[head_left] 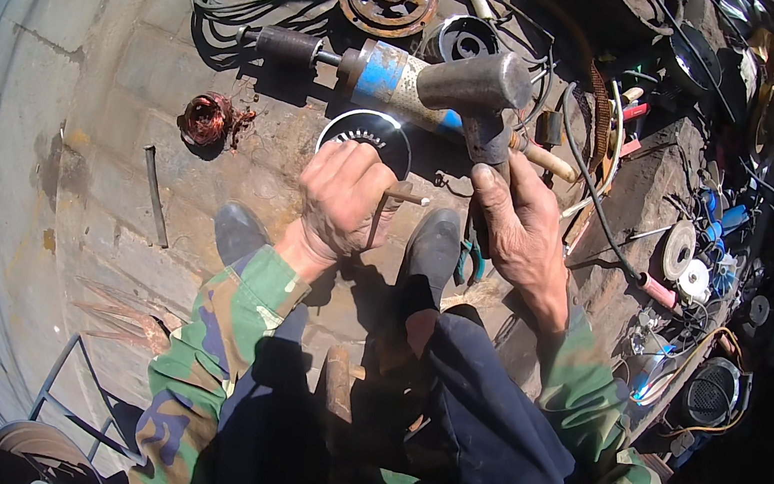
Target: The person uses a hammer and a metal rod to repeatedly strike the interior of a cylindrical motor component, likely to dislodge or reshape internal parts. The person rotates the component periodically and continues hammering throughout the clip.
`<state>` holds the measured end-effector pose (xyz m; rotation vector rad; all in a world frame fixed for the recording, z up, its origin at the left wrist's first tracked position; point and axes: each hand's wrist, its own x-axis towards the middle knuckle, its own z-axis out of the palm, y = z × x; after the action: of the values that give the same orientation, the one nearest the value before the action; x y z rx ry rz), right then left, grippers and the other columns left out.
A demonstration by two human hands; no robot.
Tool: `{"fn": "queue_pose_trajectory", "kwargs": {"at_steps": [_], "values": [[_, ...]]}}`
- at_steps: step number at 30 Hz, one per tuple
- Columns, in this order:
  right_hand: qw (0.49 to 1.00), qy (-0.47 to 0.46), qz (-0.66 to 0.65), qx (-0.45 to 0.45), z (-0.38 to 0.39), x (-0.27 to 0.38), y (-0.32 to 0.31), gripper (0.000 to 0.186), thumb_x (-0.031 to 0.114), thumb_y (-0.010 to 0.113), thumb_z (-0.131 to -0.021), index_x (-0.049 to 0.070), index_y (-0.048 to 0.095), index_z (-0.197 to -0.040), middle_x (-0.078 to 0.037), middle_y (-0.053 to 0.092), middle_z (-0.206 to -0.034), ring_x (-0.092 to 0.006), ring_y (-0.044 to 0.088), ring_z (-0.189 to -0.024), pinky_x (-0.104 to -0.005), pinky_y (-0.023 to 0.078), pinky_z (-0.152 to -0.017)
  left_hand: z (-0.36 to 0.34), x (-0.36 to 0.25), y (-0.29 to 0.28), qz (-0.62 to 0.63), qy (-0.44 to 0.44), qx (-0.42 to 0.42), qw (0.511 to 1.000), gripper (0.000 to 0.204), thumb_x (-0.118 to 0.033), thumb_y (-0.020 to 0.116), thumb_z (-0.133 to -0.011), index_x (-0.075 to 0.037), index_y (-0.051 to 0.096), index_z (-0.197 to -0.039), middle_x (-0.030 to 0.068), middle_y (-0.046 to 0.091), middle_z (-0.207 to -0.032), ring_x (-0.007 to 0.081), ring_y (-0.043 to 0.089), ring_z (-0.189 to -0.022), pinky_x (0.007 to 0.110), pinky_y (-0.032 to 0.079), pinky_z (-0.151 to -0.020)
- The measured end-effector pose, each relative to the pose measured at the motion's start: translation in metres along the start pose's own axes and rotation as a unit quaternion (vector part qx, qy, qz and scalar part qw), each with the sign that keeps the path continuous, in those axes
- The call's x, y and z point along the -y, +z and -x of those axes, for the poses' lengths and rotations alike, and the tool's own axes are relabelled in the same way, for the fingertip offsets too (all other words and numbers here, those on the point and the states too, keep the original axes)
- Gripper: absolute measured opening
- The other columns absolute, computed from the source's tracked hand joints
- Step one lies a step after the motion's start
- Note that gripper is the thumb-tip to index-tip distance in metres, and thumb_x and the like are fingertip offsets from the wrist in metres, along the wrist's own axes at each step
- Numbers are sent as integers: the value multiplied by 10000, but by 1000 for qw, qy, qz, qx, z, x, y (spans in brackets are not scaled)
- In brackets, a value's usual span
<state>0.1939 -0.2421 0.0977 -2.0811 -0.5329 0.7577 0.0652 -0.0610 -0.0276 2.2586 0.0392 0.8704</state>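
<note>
My right hand [521,228] is wrapped round the handle of a hammer [477,89], whose heavy metal head is raised above the work area. My left hand [346,193] is closed on a thin brown metal rod [409,198]; a short end sticks out past the fingers, and the rest is hidden in the fist. Just beyond that hand stands a round metal stator housing [405,144] with a slotted inside, partly covered by the knuckles. Behind it lies a blue and silver cylindrical power tool [383,74]. A bundle of copper winding [207,119] lies to the left.
Black cables [242,6] and a rusty round flange [390,1] lie at the far side. Motor parts and scrap [699,251] crowd the right. A dark bar [154,195] lies left, pliers [471,263] by my shoe, and a rusty pipe [337,384] between my legs.
</note>
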Motion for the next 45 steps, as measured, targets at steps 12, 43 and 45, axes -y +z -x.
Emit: {"fn": "queue_pose_trajectory", "kwargs": {"at_steps": [12,43,45], "values": [[928,-178,271,182,70,82,-78,439,75,761,-994,-30,647,-1405,-179,739,-1058,-355,743,-784,-410,563,-694,-4,-7,-2,-22,5,-19,1000,226,-263,746,-811,-87,604,-811,99,548,-814,307,607,-747,433,481,-721],[996,36,78,39,-18,-8,12,378,277,802,-1058,-22,662,-1241,-159,736,-900,-186,643,-790,-380,560,-761,1,-5,-3,-29,-12,10,999,202,-165,748,-873,-69,595,-783,120,487,-768,359,535,-722,468,436,-724],[999,11,1,41,-32,-35,37,456,333,826,-1034,-30,685,-1271,-171,765,-969,-209,676,-854,-393,576,-820,0,-7,-7,-20,-21,28,999,201,-173,738,-911,-62,603,-811,123,501,-788,360,536,-741,468,432,-730]]}}
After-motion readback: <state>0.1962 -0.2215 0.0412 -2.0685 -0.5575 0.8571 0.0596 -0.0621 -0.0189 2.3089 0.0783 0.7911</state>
